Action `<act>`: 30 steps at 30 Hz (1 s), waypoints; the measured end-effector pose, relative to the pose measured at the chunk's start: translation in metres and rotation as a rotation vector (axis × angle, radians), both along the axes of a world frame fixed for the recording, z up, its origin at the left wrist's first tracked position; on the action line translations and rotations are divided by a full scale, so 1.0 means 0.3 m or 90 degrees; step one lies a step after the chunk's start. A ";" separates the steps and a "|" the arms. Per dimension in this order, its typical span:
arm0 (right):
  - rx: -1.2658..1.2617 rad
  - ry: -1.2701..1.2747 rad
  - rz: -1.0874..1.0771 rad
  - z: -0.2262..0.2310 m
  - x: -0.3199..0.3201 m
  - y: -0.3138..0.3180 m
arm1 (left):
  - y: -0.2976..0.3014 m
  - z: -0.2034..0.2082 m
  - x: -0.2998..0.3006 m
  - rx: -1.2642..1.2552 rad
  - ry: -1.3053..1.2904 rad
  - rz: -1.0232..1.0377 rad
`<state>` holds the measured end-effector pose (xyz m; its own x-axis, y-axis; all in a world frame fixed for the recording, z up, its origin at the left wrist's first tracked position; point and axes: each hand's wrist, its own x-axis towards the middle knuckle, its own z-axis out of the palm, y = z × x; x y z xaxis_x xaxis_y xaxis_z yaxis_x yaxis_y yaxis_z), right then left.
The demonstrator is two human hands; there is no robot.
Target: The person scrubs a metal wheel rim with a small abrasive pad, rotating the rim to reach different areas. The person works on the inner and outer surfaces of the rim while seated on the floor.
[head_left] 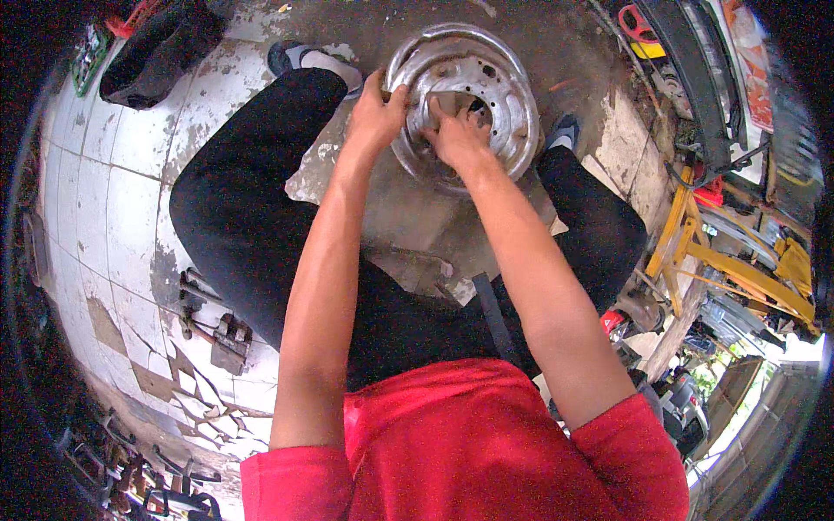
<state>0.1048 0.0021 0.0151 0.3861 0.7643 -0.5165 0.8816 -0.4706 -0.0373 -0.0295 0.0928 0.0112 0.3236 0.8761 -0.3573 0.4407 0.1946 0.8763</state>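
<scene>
A bare metal wheel rim (476,74) lies on the floor between my feet, worn and patchy silver with several holes in its disc. My left hand (379,115) is closed around the rim's left edge. Over the centre of the disc, my right hand (460,139) presses a thin grey-brown sheet (450,102), like sandpaper, against the metal beside the hub opening. Its fingers cover part of the sheet and of the opening.
White, chipped tiles (130,208) cover the floor at left, with a metal clamp-like tool (228,343) on them. A dark bag-like object (161,61) sits at the far left. On the right are a yellow metal frame (738,273) and a red-handled tool (637,22).
</scene>
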 end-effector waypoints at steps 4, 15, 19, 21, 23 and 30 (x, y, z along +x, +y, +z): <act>-0.036 0.006 0.023 0.035 -0.037 -0.119 | -0.022 0.028 0.002 0.058 -0.003 0.001; -0.019 0.026 -0.007 0.046 0.016 0.020 | -0.012 0.020 0.007 0.001 -0.037 -0.011; 0.003 0.011 -0.008 0.038 -0.006 -0.018 | -0.005 -0.017 0.013 -0.018 -0.038 -0.016; -0.002 0.021 0.017 0.033 -0.010 -0.088 | -0.015 -0.013 0.004 0.001 -0.039 -0.026; 0.005 0.002 0.050 0.036 -0.029 -0.149 | -0.017 -0.014 0.005 -0.015 -0.051 -0.023; 0.067 -0.046 0.023 0.008 0.000 -0.042 | -0.019 -0.017 0.008 -0.029 -0.039 -0.021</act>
